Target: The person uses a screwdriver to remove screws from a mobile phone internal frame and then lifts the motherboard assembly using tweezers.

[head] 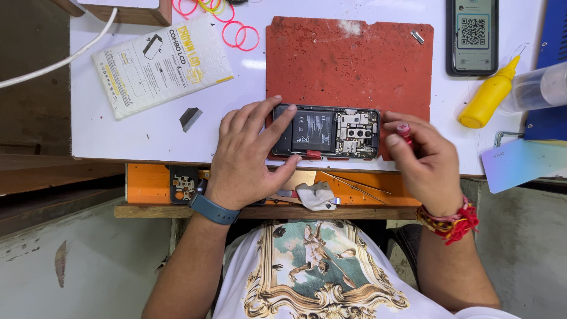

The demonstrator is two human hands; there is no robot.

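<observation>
An opened phone with its back cover off lies on a red work mat, showing the black battery and circuit board. My left hand rests on the phone's left end, fingers spread over the battery edge. My right hand hovers just right of the phone, pinching a small red-tipped tool between thumb and fingers.
A white bubble-wrap parts packet and pink rubber bands lie at the back left. A second phone, a yellow squeeze bottle and an iridescent back cover sit at the right. An orange shelf below holds tweezers and a cloth.
</observation>
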